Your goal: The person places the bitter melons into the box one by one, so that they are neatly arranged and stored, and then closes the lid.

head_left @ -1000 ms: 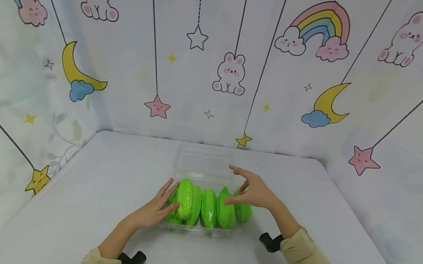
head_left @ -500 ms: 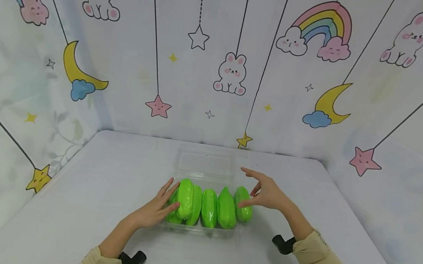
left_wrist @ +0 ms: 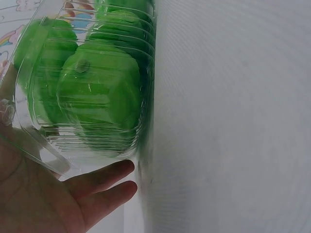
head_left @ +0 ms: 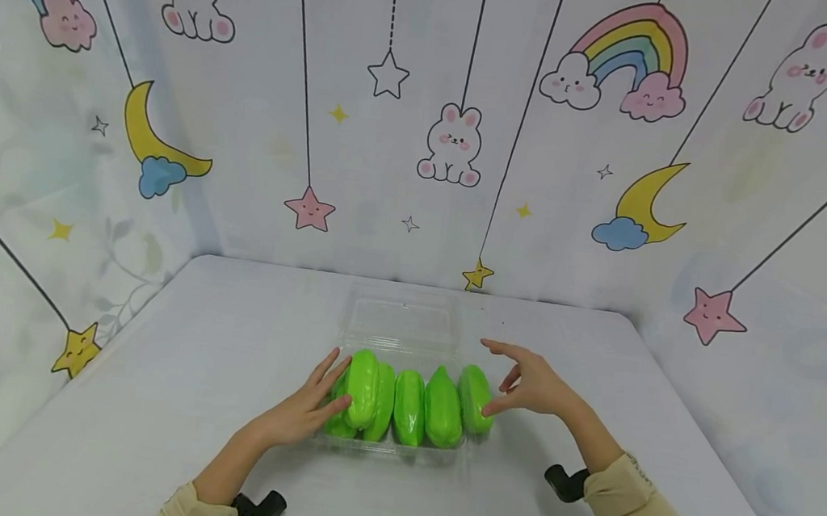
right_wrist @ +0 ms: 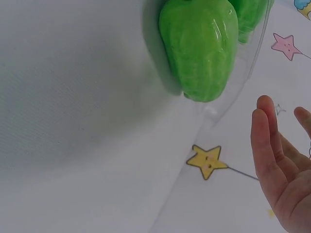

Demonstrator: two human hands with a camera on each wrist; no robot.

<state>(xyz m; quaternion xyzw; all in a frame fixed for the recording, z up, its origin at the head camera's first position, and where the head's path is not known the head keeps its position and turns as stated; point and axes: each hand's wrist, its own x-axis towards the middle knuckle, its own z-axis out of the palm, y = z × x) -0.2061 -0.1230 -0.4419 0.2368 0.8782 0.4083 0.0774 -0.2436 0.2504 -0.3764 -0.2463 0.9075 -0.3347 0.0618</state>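
Okay, counts: I see five green fruits (head_left: 409, 407) in one clear plastic box (head_left: 391, 451), maybe a sixth hidden low at the left end, hard to tell from the head view; two hands, one table (head_left: 193, 370).
Box position: middle of the table, near side; its clear lid (head_left: 401, 322) lies open flat behind it, toward the wall.
Fruit vs left fingers: my left hand (head_left: 302, 411) rests against the box's left end, fingers straight and slightly spread, thumb touching the leftmost tall fruit (head_left: 362, 386).
Left wrist view: palm (left_wrist: 34, 199) sits just under the box wall (left_wrist: 92, 145), two fingertips (left_wrist: 121, 170) flat on the table beside it.
Fruit vs right fingers: my right hand (head_left: 531, 385) hovers just right of the rightmost fruit (head_left: 477, 397); thumb tip looks near it, contact unclear.
Right hand pose: fingers apart, relaxed, index pointing left over the box corner, holding nothing.
Right wrist view: fingers (right_wrist: 267, 145) straight, well clear of the end fruit (right_wrist: 199, 48).
Arms: both forearms angle inward, beige sleeves (head_left: 627, 510) at the wrists.
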